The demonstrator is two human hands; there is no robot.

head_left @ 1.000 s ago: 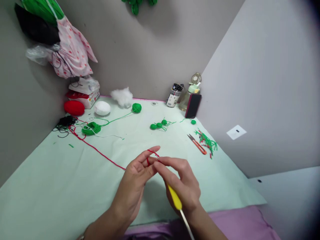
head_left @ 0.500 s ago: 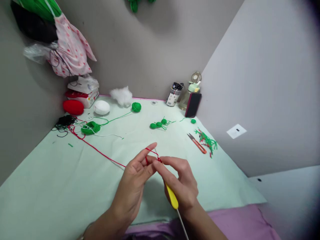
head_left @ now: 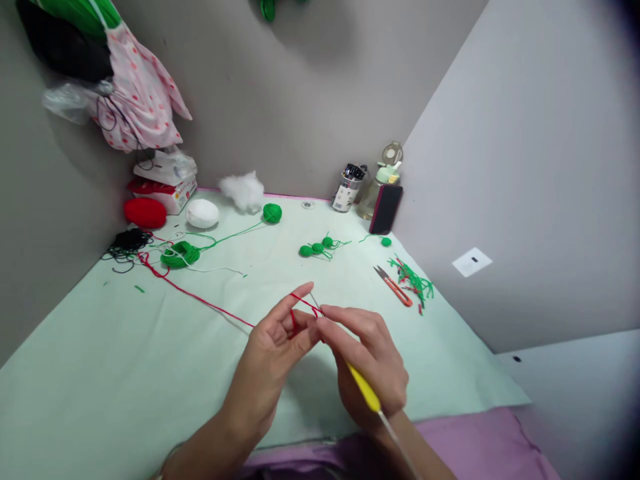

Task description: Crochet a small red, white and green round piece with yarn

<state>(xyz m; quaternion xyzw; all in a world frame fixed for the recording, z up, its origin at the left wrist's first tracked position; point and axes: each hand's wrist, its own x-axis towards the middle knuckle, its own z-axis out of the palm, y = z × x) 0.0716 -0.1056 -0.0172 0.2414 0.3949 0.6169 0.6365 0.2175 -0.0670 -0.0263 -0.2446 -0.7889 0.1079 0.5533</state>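
Red yarn (head_left: 210, 305) runs from the pile at the left across the cloth to my left hand (head_left: 273, 350). It wraps round the fingers and over the raised index finger, while the thumb pinches a small bit of red work, mostly hidden by the fingertips. In my right hand (head_left: 370, 357) is a crochet hook with a yellow handle (head_left: 364, 387), its thin metal tip pointing up beside the left index fingertip. A strand of the red yarn lies against the hook's shaft. Both hands meet above the middle of the pale green cloth (head_left: 150, 387).
Orange-handled thread snips (head_left: 395, 288) lie right of my hands, beside green and red yarn scraps (head_left: 413, 280). Small green crocheted balls (head_left: 317, 249) sit farther back. A phone (head_left: 387, 209) leans on a bottle (head_left: 370, 200). White stuffing (head_left: 243, 192) and yarn balls line the back left.
My right hand has moved slightly right, and the hook is tilted more, its handle end swung to the right. The left hand keeps its pinch. The view has shifted slightly.
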